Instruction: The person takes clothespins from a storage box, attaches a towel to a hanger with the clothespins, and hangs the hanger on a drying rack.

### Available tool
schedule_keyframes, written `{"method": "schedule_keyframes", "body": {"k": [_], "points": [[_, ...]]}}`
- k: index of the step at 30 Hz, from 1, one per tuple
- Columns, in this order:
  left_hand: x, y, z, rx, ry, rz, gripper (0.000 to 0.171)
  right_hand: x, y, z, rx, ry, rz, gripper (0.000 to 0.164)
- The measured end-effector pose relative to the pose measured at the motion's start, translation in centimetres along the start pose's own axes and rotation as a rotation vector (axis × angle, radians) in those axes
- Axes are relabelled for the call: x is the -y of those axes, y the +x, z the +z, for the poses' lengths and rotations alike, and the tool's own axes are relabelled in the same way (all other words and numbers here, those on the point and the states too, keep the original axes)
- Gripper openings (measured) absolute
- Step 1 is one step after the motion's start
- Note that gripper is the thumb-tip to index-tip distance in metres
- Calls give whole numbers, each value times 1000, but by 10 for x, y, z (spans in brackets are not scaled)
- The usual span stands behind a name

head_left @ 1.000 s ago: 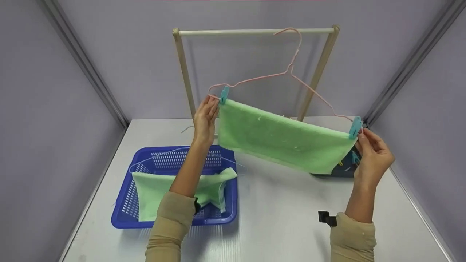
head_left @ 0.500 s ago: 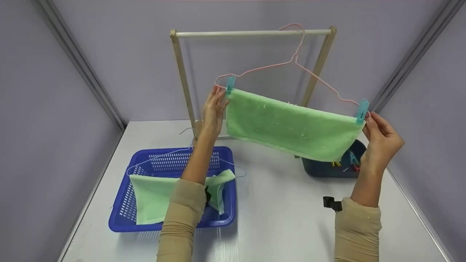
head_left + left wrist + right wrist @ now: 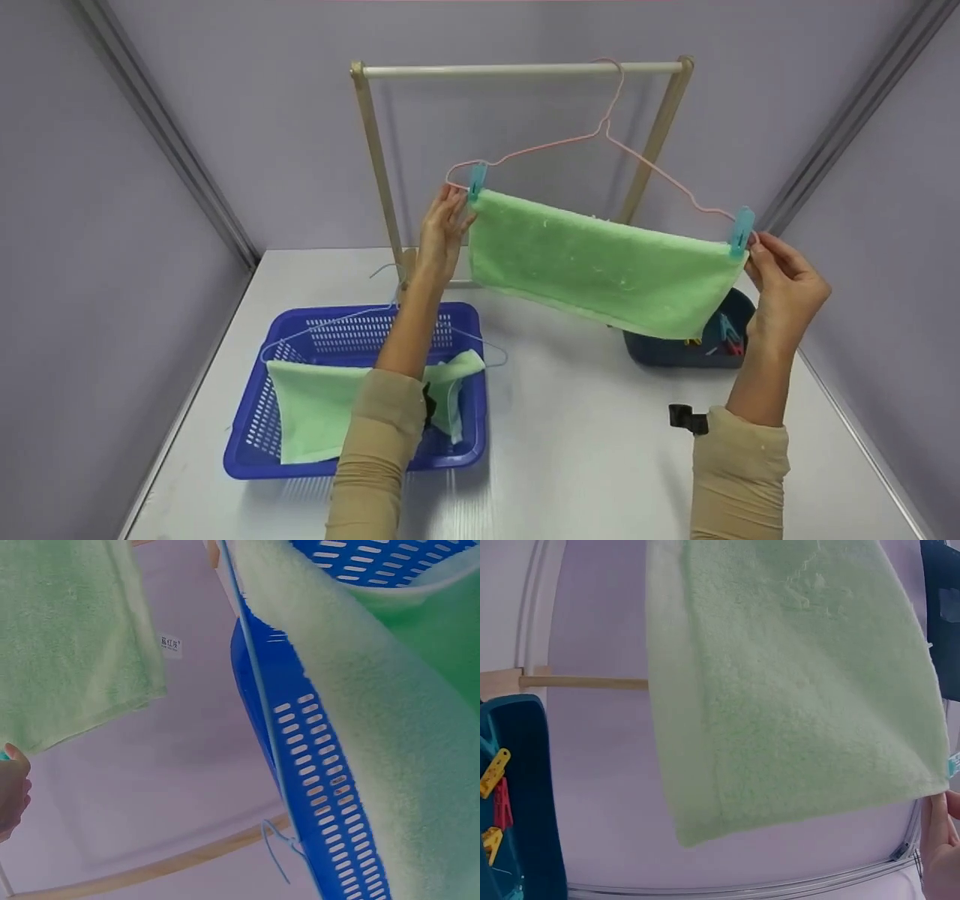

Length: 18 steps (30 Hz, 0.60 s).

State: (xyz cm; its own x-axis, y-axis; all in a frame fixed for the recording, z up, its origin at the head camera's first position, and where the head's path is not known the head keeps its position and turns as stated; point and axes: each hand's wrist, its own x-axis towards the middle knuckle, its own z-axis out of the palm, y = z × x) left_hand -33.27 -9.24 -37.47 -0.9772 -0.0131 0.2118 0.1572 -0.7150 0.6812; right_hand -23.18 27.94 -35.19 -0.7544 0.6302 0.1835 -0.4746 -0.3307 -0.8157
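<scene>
A pink clothes hanger point(image 3: 555, 143) is held up with a folded green towel point(image 3: 600, 262) pegged along its bottom. One turquoise clothespin point(image 3: 477, 182) grips the towel's left corner, another clothespin point(image 3: 742, 231) its right corner. My left hand point(image 3: 441, 232) holds the hanger's left end, fingertips just below the peg. At the right end, my right hand point(image 3: 786, 289) pinches the hanger between thumb and fingers. The hanger's hook overlaps the white rail point(image 3: 480, 71) of the wooden rack in the head view. Left is lower-tilted to the right: the towel's right side hangs lower.
A blue basket point(image 3: 472, 450) stands at the left, holding another green towel point(image 3: 315, 405) and a light blue hanger point(image 3: 330, 322). At the right, behind the raised towel, sits a dark bin point(image 3: 652, 352) with several coloured clothespins point(image 3: 501, 802).
Both hands have moved the hanger and towel up and to the right, then slightly down. The hook now overlaps the rail, and more of the dark bin shows.
</scene>
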Motion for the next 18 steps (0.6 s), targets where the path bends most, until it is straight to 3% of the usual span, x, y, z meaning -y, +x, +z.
{"method": "schedule_keyframes", "body": {"k": [7,15,18], "points": [[8,2,0,-34,-46,-5,48,-6,4,-9,22,-77,83,28],[16,7,5,-64,23,-9,53,-5,12,-20,68,-121,187,24],[18,8,6,-70,19,-4,52,-6,14,-23,111,-188,224,20]]}}
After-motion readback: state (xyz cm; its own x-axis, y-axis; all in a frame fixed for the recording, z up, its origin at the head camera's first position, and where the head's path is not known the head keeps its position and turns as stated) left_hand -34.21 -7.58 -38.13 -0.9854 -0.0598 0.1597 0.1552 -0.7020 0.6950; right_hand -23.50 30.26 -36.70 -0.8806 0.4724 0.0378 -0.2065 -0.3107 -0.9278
